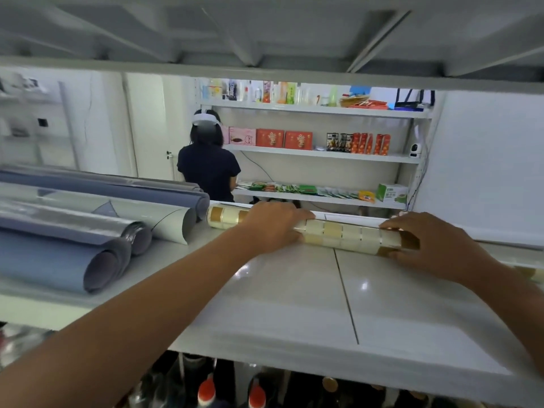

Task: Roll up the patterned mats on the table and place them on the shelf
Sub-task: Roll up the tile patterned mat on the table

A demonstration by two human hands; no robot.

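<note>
1. The cream-and-gold checked rolled mat (341,234) is lying lengthwise on the glossy white shelf board (294,304), towards its back edge.
2. The left hand (273,222) is lying over the rolled mat left of its middle, with fingers curling over the top and the thumb tucking in at the near side, so it is gripping the roll.
3. The right hand (432,245) is clasping the right end of the rolled mat, with fingers wrapping over it and the thumb pressing at the near lower edge.
4. The left end of the rolled mat is sticking out past the left hand and sitting just beside the big blue-grey rolled sheets (59,254), which are lying on the same shelf board to the left.
5. A shiny silver rolled sheet (88,225) is resting among those blue-grey rolled sheets.
6. Behind the shelf opening, another person in a dark short-sleeved top (209,169) is standing with their back turned, facing white wall shelving (323,154) that is carrying red boxes and packets.
7. Below the shelf board, dark bottles with red caps (206,390) are standing.
</note>
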